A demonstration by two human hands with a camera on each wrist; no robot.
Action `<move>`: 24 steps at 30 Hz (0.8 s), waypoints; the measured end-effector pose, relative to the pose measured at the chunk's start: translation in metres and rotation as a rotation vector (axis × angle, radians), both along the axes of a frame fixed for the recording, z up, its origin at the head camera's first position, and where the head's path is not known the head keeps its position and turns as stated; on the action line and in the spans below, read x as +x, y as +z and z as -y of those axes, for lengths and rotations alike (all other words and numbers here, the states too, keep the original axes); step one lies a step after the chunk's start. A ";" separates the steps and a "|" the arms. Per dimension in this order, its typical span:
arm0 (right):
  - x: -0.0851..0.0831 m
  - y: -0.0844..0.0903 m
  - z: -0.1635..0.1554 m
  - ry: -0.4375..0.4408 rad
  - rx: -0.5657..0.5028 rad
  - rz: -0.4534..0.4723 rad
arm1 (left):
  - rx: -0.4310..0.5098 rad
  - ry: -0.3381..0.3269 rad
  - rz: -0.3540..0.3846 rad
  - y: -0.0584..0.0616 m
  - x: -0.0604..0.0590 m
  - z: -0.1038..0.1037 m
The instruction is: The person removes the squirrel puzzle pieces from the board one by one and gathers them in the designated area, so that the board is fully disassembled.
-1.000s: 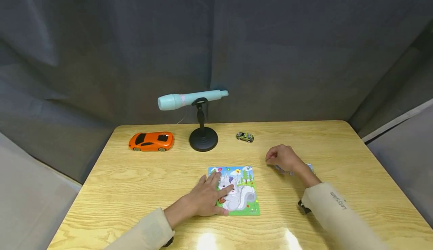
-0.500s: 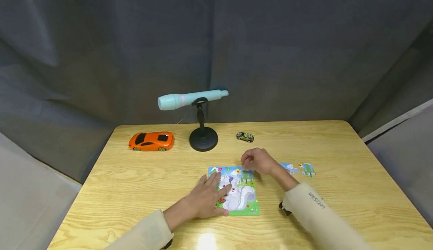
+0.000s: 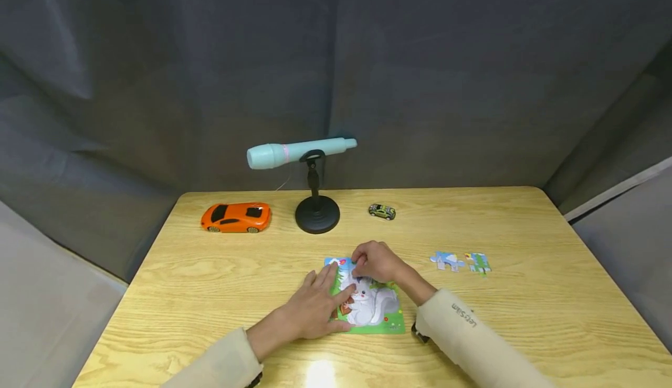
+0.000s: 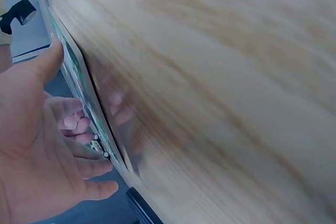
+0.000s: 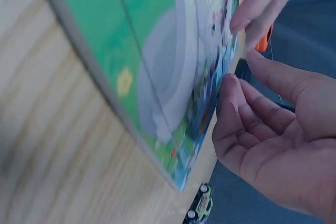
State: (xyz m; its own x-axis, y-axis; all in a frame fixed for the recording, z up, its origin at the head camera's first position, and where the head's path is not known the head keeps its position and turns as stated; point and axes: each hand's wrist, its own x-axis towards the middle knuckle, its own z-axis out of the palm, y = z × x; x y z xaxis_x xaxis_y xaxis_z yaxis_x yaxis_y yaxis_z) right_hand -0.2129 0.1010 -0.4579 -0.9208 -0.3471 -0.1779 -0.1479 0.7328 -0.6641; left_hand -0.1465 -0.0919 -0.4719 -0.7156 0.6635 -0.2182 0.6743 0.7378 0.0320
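Observation:
A square jigsaw puzzle [image 3: 374, 312] with a white squirrel on green ground lies on the wooden table. My left hand [image 3: 314, 309] rests spread across its left side, fingers straight, as the left wrist view also shows. At the top edge of the picture, my right hand [image 3: 377, 261] has its fingers curled down and seems to pinch a blue puzzle piece, mostly hidden by the fingertips. In the right wrist view, the curled fingers [image 5: 231, 114] touch the puzzle's far part. Two loose puzzle pieces, one blue and white [image 3: 447, 261], one with green trees [image 3: 479, 263], lie to the right.
Behind the puzzle stand a light-blue microphone [image 3: 299, 151] on a black stand [image 3: 317, 214], an orange toy car [image 3: 236, 217] and a small green-black toy car [image 3: 381, 211]. A dark curtain [image 3: 446, 84] hangs past the table's back edge.
My right hand has moved left from beside the loose pieces to the top of the puzzle, uncovering the two pieces. The left hand has stayed nearly still on the puzzle.

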 end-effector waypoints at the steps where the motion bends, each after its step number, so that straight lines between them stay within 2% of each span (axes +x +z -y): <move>1: 0.001 -0.001 0.002 -0.002 0.002 0.002 | -0.006 0.003 -0.001 0.000 0.000 0.001; 11: 0.002 -0.003 0.008 -0.019 0.018 0.046 | -0.033 0.026 0.024 0.004 0.002 0.006; 24: 0.007 0.000 0.019 -0.085 0.028 0.029 | -0.077 0.015 0.011 0.008 0.004 0.008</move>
